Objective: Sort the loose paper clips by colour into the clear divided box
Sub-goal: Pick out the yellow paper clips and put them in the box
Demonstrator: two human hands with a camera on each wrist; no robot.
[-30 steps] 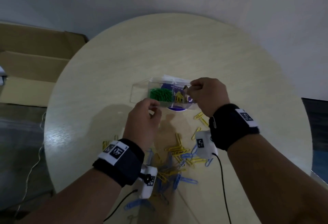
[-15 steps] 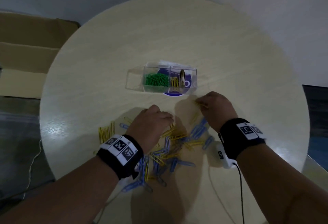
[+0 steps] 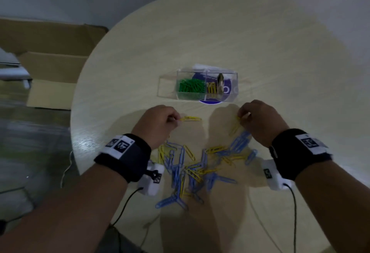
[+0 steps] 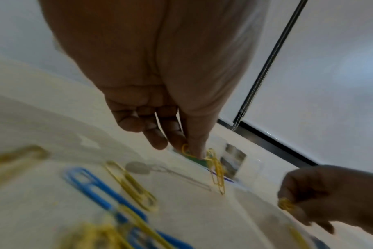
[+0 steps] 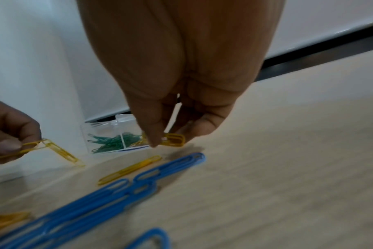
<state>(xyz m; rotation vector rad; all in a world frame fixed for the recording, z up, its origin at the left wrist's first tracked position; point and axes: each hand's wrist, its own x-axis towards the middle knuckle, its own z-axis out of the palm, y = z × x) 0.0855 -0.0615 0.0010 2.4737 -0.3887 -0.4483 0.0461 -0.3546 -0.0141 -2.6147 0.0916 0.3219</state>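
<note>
The clear divided box [image 3: 232,84] stands mid-table, with green clips [image 3: 191,86] in its left compartment and a few yellow clips [image 3: 211,88] in the middle one. A heap of loose blue and yellow clips [image 3: 192,166] lies between my wrists. My left hand [image 3: 176,119] pinches yellow clips [image 3: 190,118] [image 4: 216,166] just above the table, in front of the box. My right hand [image 3: 243,117] pinches a yellow clip [image 5: 173,139] near the box's front right. Another yellow clip [image 5: 130,170] and blue clips [image 5: 164,170] lie under that hand.
The round pale table [image 3: 220,32] has bare surface behind and beside the box. A purple round label [image 3: 210,100] shows under the box. Cardboard boxes [image 3: 46,68] stand on the floor to the left. Cables [image 3: 294,212] trail from both wrist cameras.
Both hands came back from the box to the loose heap, and each has picked up yellow clips and lifted them slightly off the table.
</note>
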